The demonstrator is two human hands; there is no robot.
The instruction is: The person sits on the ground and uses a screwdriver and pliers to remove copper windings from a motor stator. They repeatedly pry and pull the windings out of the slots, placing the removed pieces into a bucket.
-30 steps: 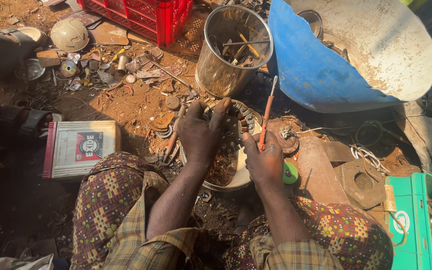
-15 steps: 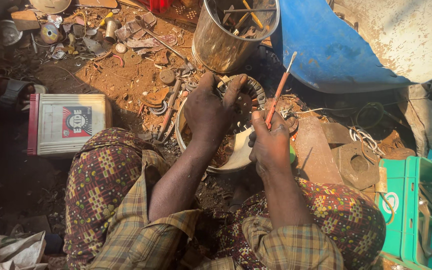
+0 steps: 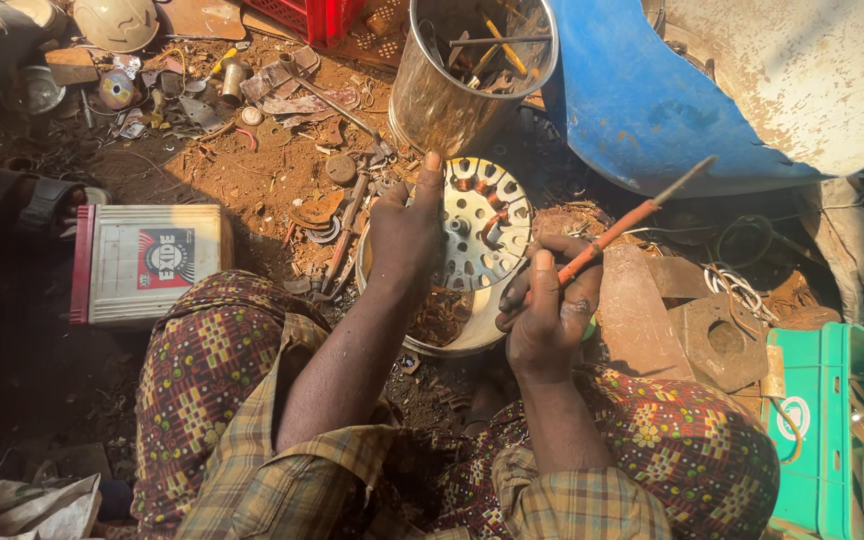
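We see the left hand (image 3: 404, 235) with its grip closed on the rim of a round perforated motor stator (image 3: 472, 235), tilted upright, while just beside it the right hand (image 3: 547, 310) grips an orange-handled screwdriver (image 3: 617, 228) pointing away.

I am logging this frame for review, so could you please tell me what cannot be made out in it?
Head view only:
- The tip of the orange-handled tool in the right hand: hidden behind that hand's fingers.
- The near rim of the round perforated metal part: covered by the left hand.
- The contents of the steel bucket: in shadow, cut by the top edge.
- The green crate: cut by the right edge.
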